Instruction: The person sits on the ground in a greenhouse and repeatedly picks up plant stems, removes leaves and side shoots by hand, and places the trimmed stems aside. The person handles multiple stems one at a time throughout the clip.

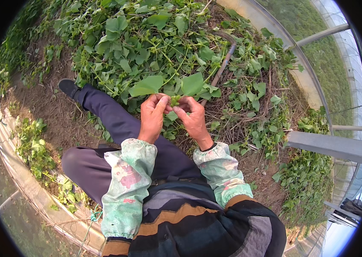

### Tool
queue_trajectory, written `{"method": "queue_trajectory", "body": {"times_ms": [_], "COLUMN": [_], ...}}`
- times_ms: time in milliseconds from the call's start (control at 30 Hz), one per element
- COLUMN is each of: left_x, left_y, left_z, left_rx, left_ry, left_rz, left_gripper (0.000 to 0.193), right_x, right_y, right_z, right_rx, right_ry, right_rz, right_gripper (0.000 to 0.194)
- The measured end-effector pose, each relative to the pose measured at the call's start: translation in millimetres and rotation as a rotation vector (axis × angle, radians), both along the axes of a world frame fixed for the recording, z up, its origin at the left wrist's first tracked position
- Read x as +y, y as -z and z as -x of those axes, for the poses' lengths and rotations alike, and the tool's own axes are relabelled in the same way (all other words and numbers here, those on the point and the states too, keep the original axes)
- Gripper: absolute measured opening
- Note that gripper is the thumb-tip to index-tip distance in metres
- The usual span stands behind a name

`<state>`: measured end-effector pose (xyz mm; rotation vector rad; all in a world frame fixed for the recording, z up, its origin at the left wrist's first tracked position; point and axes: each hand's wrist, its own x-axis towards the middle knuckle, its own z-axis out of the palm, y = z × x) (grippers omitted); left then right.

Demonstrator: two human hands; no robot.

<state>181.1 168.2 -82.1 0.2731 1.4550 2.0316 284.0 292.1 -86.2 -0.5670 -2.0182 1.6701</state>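
Observation:
Both hands meet in front of me over a heap of leafy vines [129, 54]. Between my fingertips is a small spiky yellow-green bud cluster [175, 101] on a leafy shoot. My left hand [154, 112] pinches its left side with thumb and forefinger, and a broad green leaf [147, 86] rises above that hand. From the other side my right hand [192, 116] grips the shoot, with a second broad leaf [192, 84] standing above its fingers. Floral sleeve covers reach both wrists. How the stem runs inside the fingers is hidden.
Behind my right hand a bent, rusty metal pipe [224, 64] lies among the vines. A grey metal beam [328, 146] juts in at right. Plastic sheeting [39, 196] edges the ground at left, near a green cord [95, 216]. My outstretched leg [113, 115] rests beside the vines.

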Motion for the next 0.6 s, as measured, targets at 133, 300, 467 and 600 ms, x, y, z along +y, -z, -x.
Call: {"method": "queue_trajectory", "body": {"times_ms": [133, 300, 467, 600], "left_x": [-8, -13, -8, -15], "left_y": [2, 6, 17, 24], "left_z": [2, 0, -10, -10], "left_rx": [0.069, 0.064, 0.152, 0.027], "left_ry": [0.061, 0.094, -0.006, -0.138], "left_rz": [0.031, 0.033, 0.065, 0.039], "left_gripper": [0.016, 0.014, 0.014, 0.015], "right_x": [0, 2, -1, 21], "right_y": [-3, 3, 13, 17], "right_z": [1, 5, 7, 7], "right_rx": [0.006, 0.034, 0.185, 0.314], "right_ry": [-0.115, -0.104, 0.028, 0.162], "right_rz": [0.429, 0.530, 0.625, 0.843], "right_gripper": [0.021, 0.015, 0.012, 0.008]}}
